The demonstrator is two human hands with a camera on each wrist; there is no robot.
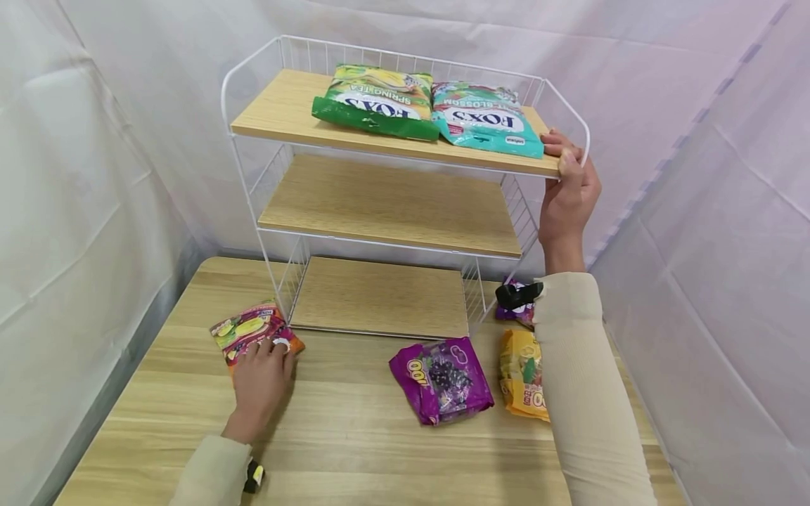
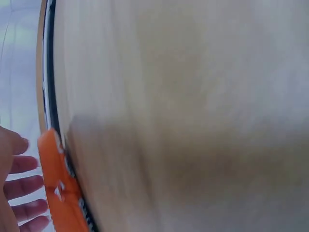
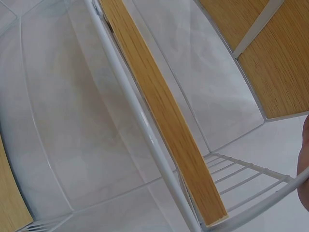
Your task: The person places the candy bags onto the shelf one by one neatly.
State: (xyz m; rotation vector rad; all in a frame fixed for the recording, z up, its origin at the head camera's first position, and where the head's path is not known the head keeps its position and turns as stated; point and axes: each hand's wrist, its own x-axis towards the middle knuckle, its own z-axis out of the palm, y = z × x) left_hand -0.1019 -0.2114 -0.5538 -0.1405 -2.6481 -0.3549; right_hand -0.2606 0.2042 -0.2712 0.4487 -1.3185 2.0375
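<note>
My right hand (image 1: 569, 200) grips the right front corner of the top board (image 1: 272, 105) of a white wire-framed shelf rack. In the right wrist view a sliver of that hand (image 3: 304, 159) shows beside the curved white rail (image 3: 145, 125). On the table at left, my left hand (image 1: 261, 383) lies over the lower part of a red and yellow candy bag (image 1: 249, 328). The left wrist view shows its fingers (image 2: 24, 187) loosely extended beside the bag's orange edge (image 2: 62, 186). Green (image 1: 380, 105) and teal (image 1: 484, 119) Fox's candy bags lie side by side on the top board.
Below are a middle board (image 1: 386, 200) and a bottom board (image 1: 380, 295). A purple grape candy bag (image 1: 446, 379) lies in front of the rack. Right of it are a yellow bag (image 1: 520, 369), partly behind my right sleeve (image 1: 588, 393), and another purple bag (image 1: 511, 313). White sheeting (image 1: 715, 232) surrounds the table.
</note>
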